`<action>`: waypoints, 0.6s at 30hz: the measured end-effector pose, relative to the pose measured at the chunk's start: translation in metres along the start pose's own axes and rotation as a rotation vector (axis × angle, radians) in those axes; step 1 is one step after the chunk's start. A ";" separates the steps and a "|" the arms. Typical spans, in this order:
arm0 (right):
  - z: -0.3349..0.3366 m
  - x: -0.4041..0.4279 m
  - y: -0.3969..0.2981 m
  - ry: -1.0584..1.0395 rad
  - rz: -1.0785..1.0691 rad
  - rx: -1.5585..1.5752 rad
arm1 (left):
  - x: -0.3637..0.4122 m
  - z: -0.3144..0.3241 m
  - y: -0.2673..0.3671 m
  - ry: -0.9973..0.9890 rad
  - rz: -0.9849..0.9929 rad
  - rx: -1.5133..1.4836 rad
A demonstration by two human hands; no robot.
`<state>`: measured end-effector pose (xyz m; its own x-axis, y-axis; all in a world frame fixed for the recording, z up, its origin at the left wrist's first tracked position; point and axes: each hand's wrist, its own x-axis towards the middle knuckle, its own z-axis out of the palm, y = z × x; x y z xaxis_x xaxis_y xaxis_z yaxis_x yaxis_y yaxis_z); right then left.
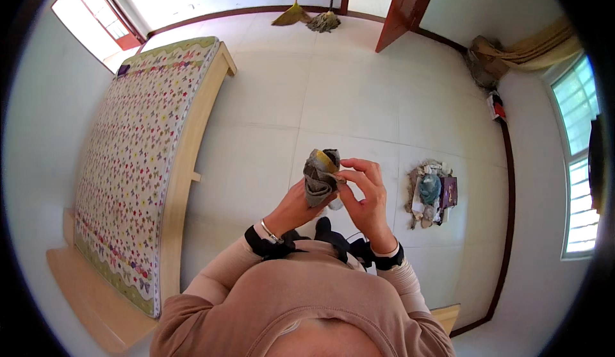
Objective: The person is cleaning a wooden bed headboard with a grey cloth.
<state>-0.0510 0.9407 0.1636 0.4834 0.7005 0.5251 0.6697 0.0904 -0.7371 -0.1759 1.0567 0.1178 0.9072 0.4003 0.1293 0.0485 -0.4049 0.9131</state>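
Observation:
A crumpled grey cloth (317,186) with a yellow patch near its top is bunched up in front of my body. My left hand (294,207) grips it from below and behind, and the cloth hides most of the fingers. At the cloth's right side, my right hand (369,197) pinches a fold between thumb and fingertips, while another finger is raised beside the upper edge. What the folds enclose cannot be made out.
On the left stands a bed with a patterned mattress (139,150) and a wooden frame (185,164). A litter pile (429,191) with a maroon box (448,192) lies on the tiles at right. A broom (291,14) and mop (324,22) lean near an open door (406,8).

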 end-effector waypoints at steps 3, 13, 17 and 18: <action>-0.005 0.020 0.013 -0.107 -0.065 0.060 | 0.016 -0.002 -0.012 -0.057 0.101 0.097; 0.019 0.064 0.023 -0.348 -0.056 0.150 | 0.038 -0.049 -0.023 -0.055 0.155 0.222; 0.029 0.071 0.021 -0.248 0.007 0.236 | 0.036 -0.074 -0.012 -0.075 -0.027 0.025; 0.030 0.072 0.022 -0.185 0.034 0.287 | 0.035 -0.078 -0.009 -0.082 -0.141 -0.153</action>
<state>-0.0187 1.0139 0.1727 0.3752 0.8205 0.4313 0.4562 0.2416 -0.8564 -0.1776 1.1385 0.1441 0.9273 0.3731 -0.0303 0.1192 -0.2174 0.9688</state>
